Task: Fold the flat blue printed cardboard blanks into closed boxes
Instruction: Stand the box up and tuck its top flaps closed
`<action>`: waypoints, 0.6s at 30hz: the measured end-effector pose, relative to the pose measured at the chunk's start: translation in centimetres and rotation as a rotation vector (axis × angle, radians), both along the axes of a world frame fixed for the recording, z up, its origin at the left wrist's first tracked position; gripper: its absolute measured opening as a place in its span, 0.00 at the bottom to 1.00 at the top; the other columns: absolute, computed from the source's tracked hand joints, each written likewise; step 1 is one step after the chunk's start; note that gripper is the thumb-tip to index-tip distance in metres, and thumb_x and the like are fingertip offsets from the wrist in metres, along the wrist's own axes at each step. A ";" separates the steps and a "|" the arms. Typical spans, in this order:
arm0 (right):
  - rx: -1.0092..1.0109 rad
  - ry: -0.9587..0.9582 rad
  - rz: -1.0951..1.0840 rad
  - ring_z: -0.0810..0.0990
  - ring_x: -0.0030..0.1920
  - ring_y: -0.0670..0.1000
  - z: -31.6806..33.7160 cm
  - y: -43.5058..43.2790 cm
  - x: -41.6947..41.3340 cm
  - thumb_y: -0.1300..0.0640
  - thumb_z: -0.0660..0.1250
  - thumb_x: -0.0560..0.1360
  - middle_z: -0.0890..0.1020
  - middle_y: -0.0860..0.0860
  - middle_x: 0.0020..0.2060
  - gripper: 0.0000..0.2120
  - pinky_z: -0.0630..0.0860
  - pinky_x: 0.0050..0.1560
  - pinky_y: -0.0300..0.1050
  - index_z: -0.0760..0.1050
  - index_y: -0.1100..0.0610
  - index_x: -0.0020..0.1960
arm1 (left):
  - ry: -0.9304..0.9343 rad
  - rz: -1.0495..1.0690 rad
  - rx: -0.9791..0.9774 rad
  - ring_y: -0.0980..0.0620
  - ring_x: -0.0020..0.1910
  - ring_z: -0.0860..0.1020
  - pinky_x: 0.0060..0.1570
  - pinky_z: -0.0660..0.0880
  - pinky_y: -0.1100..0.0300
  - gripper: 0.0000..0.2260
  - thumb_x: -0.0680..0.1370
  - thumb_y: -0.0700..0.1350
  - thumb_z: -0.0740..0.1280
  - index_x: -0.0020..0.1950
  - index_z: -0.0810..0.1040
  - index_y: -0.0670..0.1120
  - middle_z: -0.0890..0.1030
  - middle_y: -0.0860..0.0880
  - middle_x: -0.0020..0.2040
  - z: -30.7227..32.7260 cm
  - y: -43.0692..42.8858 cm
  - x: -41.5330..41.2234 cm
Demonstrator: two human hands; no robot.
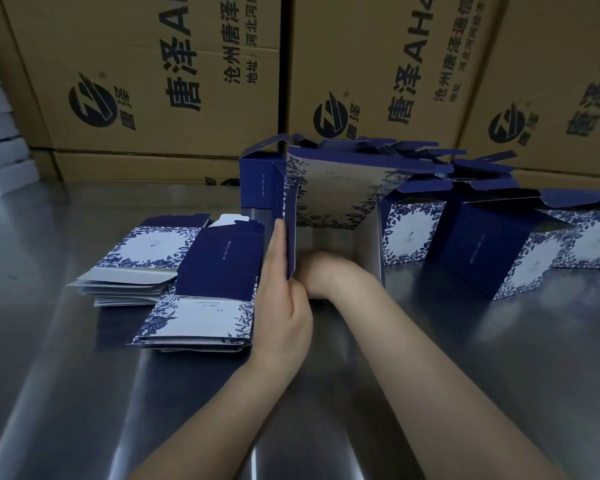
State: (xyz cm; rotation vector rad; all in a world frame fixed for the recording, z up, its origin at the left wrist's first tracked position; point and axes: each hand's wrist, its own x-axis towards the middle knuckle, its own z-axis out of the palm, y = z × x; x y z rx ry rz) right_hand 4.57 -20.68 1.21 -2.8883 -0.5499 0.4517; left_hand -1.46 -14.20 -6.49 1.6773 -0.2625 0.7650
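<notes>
A blue floral-printed box (333, 188) stands opened up in the middle of the steel table, its open end facing me. My left hand (281, 292) lies flat with straight fingers against the outside of its left wall. My right hand (321, 271) reaches inside the box; its fingers are hidden by blur and the box floor. Two stacks of flat blanks lie to the left: a nearer stack (201, 306) and a farther stack (139, 261).
Several erected blue boxes with raised top flaps (482, 244) stand to the right and behind. Large brown shipping cartons (160, 81) wall off the back of the steel table (66, 393). White items (0, 157) are stacked at the far left.
</notes>
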 end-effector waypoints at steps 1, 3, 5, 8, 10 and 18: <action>-0.001 -0.040 -0.026 0.73 0.45 0.54 0.0 0.1 0.1 0.56 0.58 0.81 0.74 0.55 0.47 0.06 0.70 0.50 0.45 0.72 0.56 0.53 | 0.005 0.004 -0.004 0.67 0.75 0.59 0.75 0.57 0.65 0.31 0.75 0.37 0.52 0.73 0.53 0.64 0.62 0.60 0.76 0.0 0.0 0.0; -0.027 -0.048 -0.024 0.73 0.48 0.55 -0.2 0.2 0.3 0.55 0.56 0.82 0.75 0.58 0.52 0.11 0.70 0.52 0.45 0.71 0.58 0.60 | 0.008 0.009 -0.002 0.66 0.75 0.60 0.75 0.58 0.62 0.31 0.75 0.37 0.52 0.72 0.54 0.65 0.62 0.59 0.76 0.0 0.0 -0.1; -0.045 0.021 0.008 0.72 0.60 0.58 -0.4 0.2 0.4 0.54 0.52 0.83 0.71 0.61 0.65 0.20 0.66 0.66 0.47 0.63 0.61 0.73 | 0.000 0.007 0.003 0.66 0.75 0.61 0.75 0.59 0.61 0.31 0.75 0.37 0.52 0.72 0.55 0.65 0.63 0.59 0.76 -0.1 -0.1 -0.2; -0.041 0.079 0.063 0.66 0.69 0.58 -0.6 -0.1 0.5 0.53 0.50 0.84 0.66 0.60 0.72 0.23 0.60 0.73 0.53 0.56 0.61 0.76 | -0.019 0.004 0.026 0.65 0.75 0.60 0.75 0.58 0.62 0.33 0.75 0.35 0.53 0.72 0.56 0.65 0.63 0.59 0.76 -0.3 -0.2 -0.2; -0.053 0.084 0.067 0.65 0.71 0.57 -0.6 -0.1 0.4 0.54 0.49 0.84 0.65 0.59 0.73 0.22 0.58 0.73 0.51 0.56 0.61 0.76 | -0.019 0.007 0.035 0.66 0.75 0.60 0.75 0.58 0.63 0.33 0.75 0.35 0.53 0.72 0.55 0.65 0.62 0.61 0.76 -0.4 -0.2 -0.2; 0.104 -0.215 -0.108 0.71 0.45 0.53 -1.6 -0.4 0.2 0.50 0.55 0.83 0.76 0.54 0.52 0.14 0.68 0.47 0.43 0.73 0.57 0.60 | 0.013 0.101 0.039 0.59 0.78 0.58 0.77 0.55 0.54 0.33 0.73 0.34 0.52 0.75 0.52 0.58 0.61 0.51 0.79 -0.3 -0.6 -0.1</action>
